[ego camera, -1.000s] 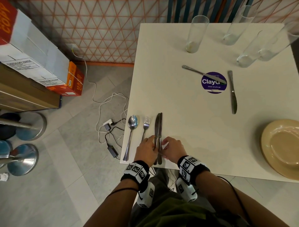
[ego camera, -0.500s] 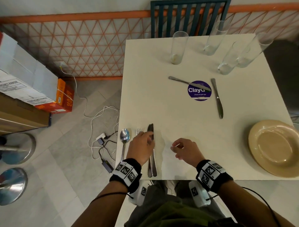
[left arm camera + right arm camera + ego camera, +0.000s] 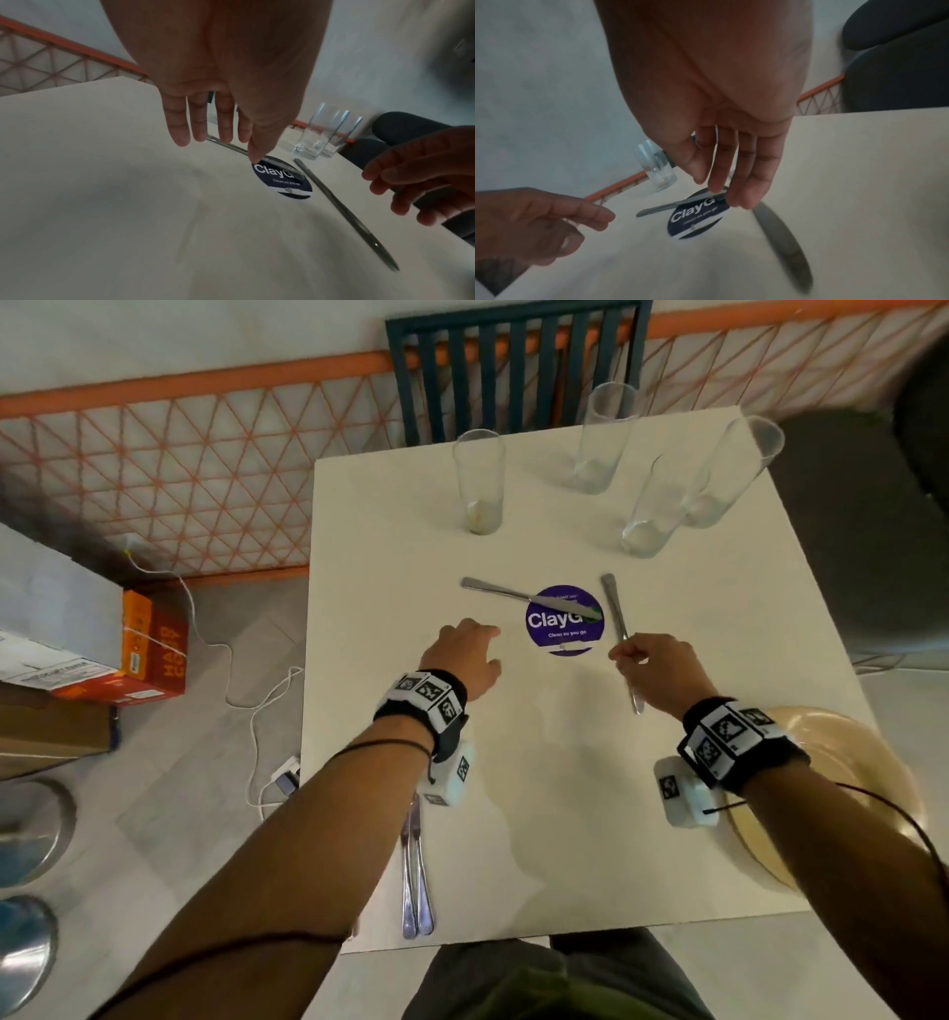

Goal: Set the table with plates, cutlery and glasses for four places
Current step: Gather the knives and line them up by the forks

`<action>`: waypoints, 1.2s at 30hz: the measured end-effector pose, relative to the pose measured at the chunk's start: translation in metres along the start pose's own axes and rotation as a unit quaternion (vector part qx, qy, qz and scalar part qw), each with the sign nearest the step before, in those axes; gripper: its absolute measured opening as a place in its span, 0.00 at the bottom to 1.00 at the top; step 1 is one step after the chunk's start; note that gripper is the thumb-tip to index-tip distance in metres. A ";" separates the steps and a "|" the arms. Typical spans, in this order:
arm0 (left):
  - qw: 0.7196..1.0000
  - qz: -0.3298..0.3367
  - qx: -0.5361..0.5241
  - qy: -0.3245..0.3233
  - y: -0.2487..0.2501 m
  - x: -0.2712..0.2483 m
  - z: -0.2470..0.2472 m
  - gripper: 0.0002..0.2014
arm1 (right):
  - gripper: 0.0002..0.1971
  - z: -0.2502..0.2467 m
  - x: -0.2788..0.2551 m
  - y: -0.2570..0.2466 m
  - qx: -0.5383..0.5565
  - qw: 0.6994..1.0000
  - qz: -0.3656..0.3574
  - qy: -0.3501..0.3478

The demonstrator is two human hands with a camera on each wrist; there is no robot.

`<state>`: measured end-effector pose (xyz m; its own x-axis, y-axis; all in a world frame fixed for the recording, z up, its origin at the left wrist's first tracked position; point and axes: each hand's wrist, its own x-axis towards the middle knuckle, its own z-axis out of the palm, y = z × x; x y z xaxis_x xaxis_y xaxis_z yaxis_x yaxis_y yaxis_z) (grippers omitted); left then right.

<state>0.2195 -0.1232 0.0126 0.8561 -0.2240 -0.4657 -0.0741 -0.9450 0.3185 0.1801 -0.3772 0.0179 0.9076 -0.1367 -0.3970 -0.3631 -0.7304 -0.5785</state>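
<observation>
On the white table (image 3: 513, 762), two knives lie by a purple sticker (image 3: 562, 621). My left hand (image 3: 477, 634) hovers open, its straight fingers (image 3: 180, 140) near the handle of the left knife (image 3: 513, 595). My right hand (image 3: 624, 652) hangs over the right knife (image 3: 614, 608) with relaxed fingers (image 3: 744, 194); the blade (image 3: 782, 243) lies flat on the table beneath it. A pair of knives (image 3: 416, 880) rests at the near edge under my left wrist. Several tall glasses (image 3: 480, 485) stand at the far side. A tan plate (image 3: 868, 767) sits near right.
A teal chair (image 3: 513, 367) stands beyond the table's far edge and a dark seat (image 3: 873, 531) to its right. Cardboard boxes (image 3: 149, 649), white cables (image 3: 257, 690) and metal stool bases (image 3: 31, 824) are on the floor to the left.
Both hands have left the paired knives at the near edge and reached forward to the middle of the table, the left towards the left knife, the right over the right knife.
</observation>
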 end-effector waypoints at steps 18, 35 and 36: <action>0.978 0.055 0.185 0.075 0.003 0.119 -0.002 0.19 | 0.26 -0.036 0.145 0.009 -0.299 0.917 -0.232 -0.124; 0.995 -0.056 0.006 0.081 -0.012 0.052 0.009 0.13 | 0.08 -0.048 0.149 0.032 -0.393 0.875 -0.238 -0.151; 0.993 -0.064 -0.011 0.096 -0.010 0.041 0.014 0.12 | 0.08 -0.049 0.149 0.032 -0.406 0.870 -0.229 -0.161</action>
<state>0.2484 -0.1263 -0.0217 0.9397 -0.0501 -0.3384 0.0521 -0.9567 0.2862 0.3140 -0.4537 -0.0253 0.7644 0.3919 -0.5120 0.4087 -0.9087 -0.0854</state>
